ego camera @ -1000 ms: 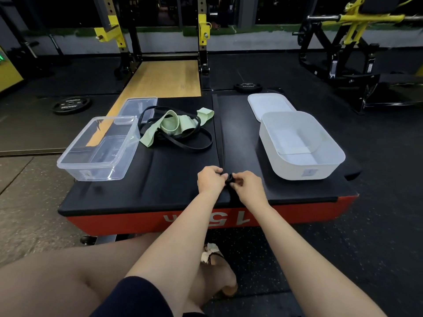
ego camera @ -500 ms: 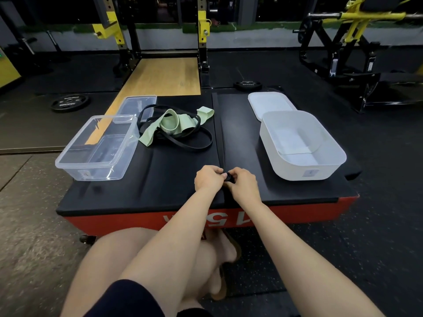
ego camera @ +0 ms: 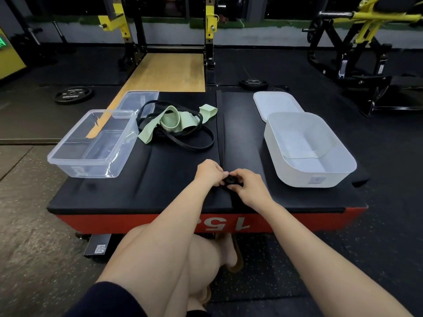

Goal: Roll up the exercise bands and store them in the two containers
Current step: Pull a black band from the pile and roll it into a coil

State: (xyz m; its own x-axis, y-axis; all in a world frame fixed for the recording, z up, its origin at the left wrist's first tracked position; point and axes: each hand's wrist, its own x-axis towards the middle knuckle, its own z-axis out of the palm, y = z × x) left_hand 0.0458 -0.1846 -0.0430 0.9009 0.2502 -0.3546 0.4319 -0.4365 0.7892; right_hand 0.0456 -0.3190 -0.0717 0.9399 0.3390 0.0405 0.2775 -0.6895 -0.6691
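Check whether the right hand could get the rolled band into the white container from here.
Probably yes: the white container sits open just right of the right hand, nothing between, but both hands grip the black roll.

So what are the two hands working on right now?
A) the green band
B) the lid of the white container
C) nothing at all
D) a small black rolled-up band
D: both the left hand and the right hand pinch a small black roll between them at the near edge of the black pad, while the green band lies untouched in the pile farther back.
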